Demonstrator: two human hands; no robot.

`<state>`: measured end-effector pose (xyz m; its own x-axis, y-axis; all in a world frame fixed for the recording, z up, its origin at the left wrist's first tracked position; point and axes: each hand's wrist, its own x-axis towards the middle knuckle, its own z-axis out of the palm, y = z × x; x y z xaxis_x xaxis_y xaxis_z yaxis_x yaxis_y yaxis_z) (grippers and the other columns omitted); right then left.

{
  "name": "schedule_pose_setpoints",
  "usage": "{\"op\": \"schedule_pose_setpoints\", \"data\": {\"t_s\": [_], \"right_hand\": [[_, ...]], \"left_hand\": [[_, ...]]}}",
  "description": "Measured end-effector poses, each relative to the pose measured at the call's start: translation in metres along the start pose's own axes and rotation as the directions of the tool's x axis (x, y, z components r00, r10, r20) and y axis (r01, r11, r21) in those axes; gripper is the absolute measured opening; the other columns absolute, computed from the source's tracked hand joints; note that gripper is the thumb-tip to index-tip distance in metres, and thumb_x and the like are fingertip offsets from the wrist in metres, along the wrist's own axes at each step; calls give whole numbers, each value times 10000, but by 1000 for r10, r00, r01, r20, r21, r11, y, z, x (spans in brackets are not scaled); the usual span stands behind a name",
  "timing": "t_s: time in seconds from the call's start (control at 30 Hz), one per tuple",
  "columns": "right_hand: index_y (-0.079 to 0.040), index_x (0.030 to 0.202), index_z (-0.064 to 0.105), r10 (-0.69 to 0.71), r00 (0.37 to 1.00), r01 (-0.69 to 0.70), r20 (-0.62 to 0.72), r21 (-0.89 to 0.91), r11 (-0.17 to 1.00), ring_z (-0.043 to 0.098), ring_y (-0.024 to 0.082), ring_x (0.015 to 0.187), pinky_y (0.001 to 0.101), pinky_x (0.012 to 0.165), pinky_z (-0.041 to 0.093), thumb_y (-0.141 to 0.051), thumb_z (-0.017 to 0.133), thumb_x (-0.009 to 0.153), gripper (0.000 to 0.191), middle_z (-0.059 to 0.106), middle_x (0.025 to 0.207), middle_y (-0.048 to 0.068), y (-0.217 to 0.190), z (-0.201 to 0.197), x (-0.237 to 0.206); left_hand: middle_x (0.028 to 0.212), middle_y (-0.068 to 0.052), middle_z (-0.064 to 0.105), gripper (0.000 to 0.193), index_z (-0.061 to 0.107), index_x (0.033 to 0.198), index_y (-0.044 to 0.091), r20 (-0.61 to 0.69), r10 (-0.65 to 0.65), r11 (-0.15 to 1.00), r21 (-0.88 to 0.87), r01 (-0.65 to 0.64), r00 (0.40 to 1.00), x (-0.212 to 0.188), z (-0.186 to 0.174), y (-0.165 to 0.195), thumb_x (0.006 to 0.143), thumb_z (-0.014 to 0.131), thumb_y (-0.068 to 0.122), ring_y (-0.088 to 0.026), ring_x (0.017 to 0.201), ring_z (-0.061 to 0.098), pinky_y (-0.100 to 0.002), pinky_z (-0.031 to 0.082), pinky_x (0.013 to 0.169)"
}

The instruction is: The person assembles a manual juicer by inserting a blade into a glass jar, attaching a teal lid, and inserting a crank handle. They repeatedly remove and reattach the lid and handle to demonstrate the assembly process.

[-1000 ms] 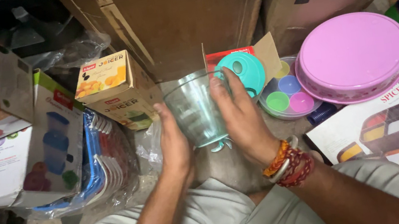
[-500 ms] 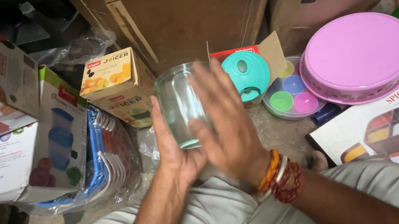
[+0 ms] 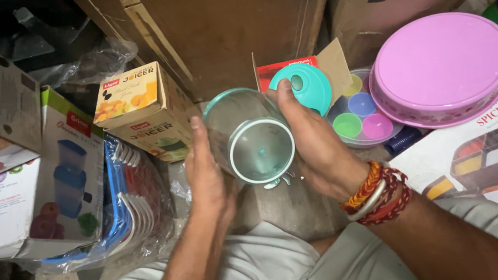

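Both palms, left hand [image 3: 206, 179] and right hand [image 3: 315, 145], press flat against the clear plastic jar [image 3: 248, 135], tilting its base toward the camera.

spice box [image 3: 494, 149] cut off, teal lid [image 3: 307, 86] half-hidden

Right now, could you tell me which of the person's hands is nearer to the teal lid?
Right. The right hand holds the clear container just beside the teal lid; the left hand is on the container's far side.
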<state>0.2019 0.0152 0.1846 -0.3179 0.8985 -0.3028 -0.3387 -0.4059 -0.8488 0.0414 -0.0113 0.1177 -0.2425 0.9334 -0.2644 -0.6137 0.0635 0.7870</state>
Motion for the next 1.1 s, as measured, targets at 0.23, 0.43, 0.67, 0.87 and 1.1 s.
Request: {"op": "schedule_pose_setpoints", "data": {"t_s": [0.23, 0.43, 0.67, 0.87, 1.1], "right_hand": [[-71, 1432, 564, -613, 675, 598, 411, -791, 129, 514, 334, 1437, 441, 1183, 431, -467, 633, 987, 600, 549, 1519, 141, 8, 12, -18], [-111, 1315, 601, -611, 438, 585, 660, -725, -364, 506, 453, 1302, 513, 1058, 455, -406, 754, 894, 536, 527, 1421, 186, 19, 4, -12], [-56, 1303, 624, -631, 772, 446, 74, -770, 456, 687, 318, 1148, 428, 1027, 539, -308, 586, 1031, 372, 685, 1230, 134, 22, -6, 8], [-41, 1307, 604, -665, 415, 689, 621, -692, -216, 610, 416, 1216, 437, 1037, 491, -330, 669, 965, 452, 609, 1336, 211, 11, -20, -5], [-40, 1281, 659, -350, 934, 303, -71, -361, 882, 590, 334, 1183, 357, 1018, 472, -414, 568, 1020, 465, 644, 1266, 211, 19, -6, 14]], "left_hand": [[688, 48, 391, 373, 528, 866, 169, -197, -23, 998, -62, 11, 980, 9, -11, -6, 1041, 647, 477, -103, 560, 371, -295, 304, 437], [669, 33, 477, 395, 530, 812, 130, -266, -5, 1000, 2, 6, 964, -5, 4, 5, 1073, 531, 426, -88, 564, 460, -279, 405, 508], [721, -25, 600, 443, 586, 840, 49, 68, 346, 864, 366, -346, 936, -27, 12, 6, 1074, 511, 417, -128, 618, 601, -295, 534, 591], [641, -62, 598, 560, 665, 901, 42, 10, -217, 963, 163, 213, 976, -9, 14, 47, 1063, 442, 529, -145, 540, 569, -290, 490, 522], [731, -77, 693, 546, 682, 831, 12, 286, 278, 757, 522, -392, 917, -25, 18, 16, 1054, 507, 479, -169, 669, 669, -297, 556, 646]]}}
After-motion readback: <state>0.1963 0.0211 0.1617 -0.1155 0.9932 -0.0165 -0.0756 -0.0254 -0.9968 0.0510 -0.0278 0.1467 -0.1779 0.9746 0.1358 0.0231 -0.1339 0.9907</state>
